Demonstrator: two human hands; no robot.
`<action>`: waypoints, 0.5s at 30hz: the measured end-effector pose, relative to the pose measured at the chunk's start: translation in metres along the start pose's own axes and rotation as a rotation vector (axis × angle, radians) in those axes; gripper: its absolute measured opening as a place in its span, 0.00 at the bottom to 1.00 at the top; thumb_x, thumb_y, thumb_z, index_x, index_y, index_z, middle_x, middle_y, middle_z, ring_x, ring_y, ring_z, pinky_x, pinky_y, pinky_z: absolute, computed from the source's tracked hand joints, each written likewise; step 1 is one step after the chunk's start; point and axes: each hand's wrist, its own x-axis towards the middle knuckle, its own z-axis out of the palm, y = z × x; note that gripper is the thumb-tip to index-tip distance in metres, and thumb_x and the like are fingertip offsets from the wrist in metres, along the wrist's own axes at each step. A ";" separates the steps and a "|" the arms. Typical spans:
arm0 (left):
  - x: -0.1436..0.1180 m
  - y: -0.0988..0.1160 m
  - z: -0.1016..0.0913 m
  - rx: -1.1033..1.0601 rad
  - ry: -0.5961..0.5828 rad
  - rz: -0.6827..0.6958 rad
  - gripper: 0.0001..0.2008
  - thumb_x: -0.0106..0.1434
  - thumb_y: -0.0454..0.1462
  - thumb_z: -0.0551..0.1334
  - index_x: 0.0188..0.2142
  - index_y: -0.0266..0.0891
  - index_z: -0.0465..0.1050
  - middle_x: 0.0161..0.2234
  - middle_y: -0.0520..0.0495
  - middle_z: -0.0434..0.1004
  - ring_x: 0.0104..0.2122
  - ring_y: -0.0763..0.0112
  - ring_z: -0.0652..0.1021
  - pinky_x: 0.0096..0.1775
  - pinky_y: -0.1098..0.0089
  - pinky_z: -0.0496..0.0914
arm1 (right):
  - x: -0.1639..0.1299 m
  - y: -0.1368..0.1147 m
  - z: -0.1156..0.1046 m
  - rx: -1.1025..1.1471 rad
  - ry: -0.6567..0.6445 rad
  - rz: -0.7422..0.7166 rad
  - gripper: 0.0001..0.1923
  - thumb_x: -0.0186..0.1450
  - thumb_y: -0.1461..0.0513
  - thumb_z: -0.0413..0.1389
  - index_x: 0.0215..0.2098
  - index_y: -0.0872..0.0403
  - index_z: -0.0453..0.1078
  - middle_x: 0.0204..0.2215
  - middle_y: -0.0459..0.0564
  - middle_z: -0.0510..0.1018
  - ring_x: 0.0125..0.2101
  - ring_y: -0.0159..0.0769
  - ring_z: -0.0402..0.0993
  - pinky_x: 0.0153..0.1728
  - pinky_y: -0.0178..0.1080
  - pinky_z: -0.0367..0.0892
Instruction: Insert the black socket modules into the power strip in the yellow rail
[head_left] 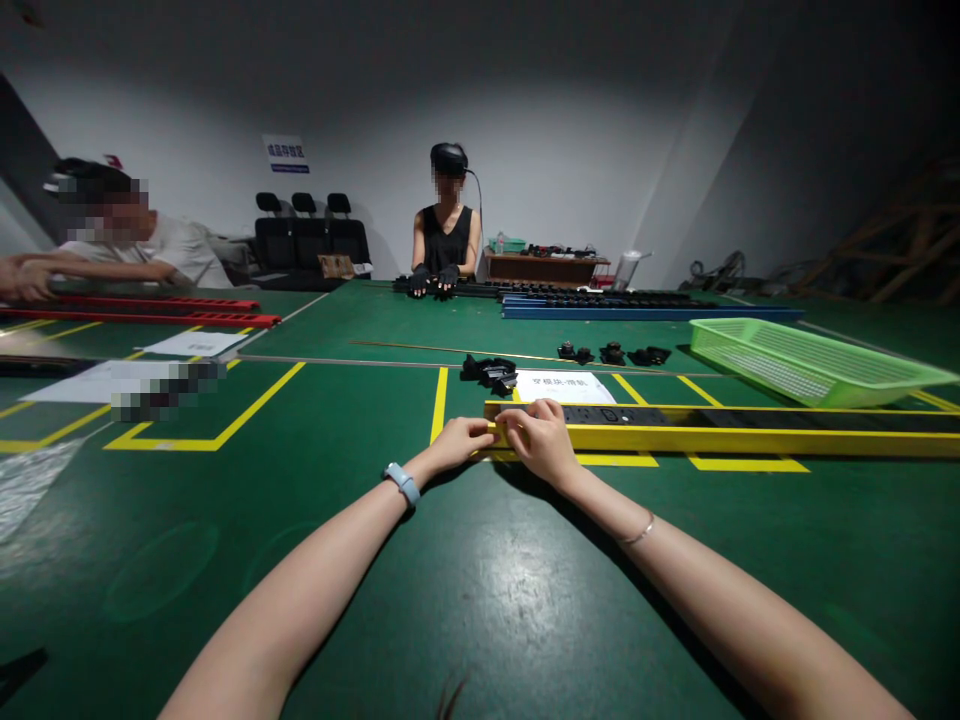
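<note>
A long yellow rail [750, 440] with a black inner strip [637, 416] lies across the green table and runs off to the right. At its left end, my left hand [456, 444] has thumb and fingers pressed together; whatever is between them is too small to make out. My right hand [546, 445] is closed over the rail's near edge, just right of the left hand, with fingertips curled at the rail's end. Behind the hands sit several black plastic pieces [489, 373] in a small heap, beside a printed white sheet [566, 386].
A light green basket [817, 360] stands behind the rail at right. More black parts [613, 352] lie left of it. Blue rails [630, 312] lie farther back, red rails [142, 312] at left. One person [448, 225] works opposite, another person [142, 240] at left. Yellow tape [262, 405] marks the table.
</note>
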 end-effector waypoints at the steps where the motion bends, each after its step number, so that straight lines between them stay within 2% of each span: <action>1: 0.000 0.000 0.000 0.005 0.001 0.001 0.16 0.59 0.42 0.57 0.39 0.33 0.77 0.34 0.46 0.78 0.35 0.67 0.75 0.37 0.72 0.66 | 0.000 0.000 0.000 -0.003 -0.002 0.001 0.10 0.67 0.62 0.51 0.40 0.50 0.74 0.27 0.48 0.71 0.33 0.39 0.62 0.46 0.44 0.55; 10: 0.000 0.003 0.000 0.015 0.009 -0.002 0.16 0.59 0.43 0.58 0.37 0.32 0.77 0.31 0.47 0.77 0.32 0.69 0.73 0.35 0.72 0.65 | 0.002 0.000 0.000 -0.033 0.012 0.013 0.09 0.66 0.62 0.51 0.39 0.50 0.74 0.27 0.48 0.72 0.33 0.39 0.62 0.46 0.44 0.54; 15: -0.001 0.006 0.001 0.013 0.026 -0.036 0.18 0.59 0.46 0.59 0.36 0.32 0.77 0.28 0.47 0.76 0.31 0.69 0.73 0.34 0.71 0.66 | 0.000 0.016 -0.001 -0.060 0.056 0.035 0.09 0.65 0.62 0.51 0.34 0.50 0.74 0.25 0.48 0.71 0.32 0.38 0.62 0.47 0.45 0.54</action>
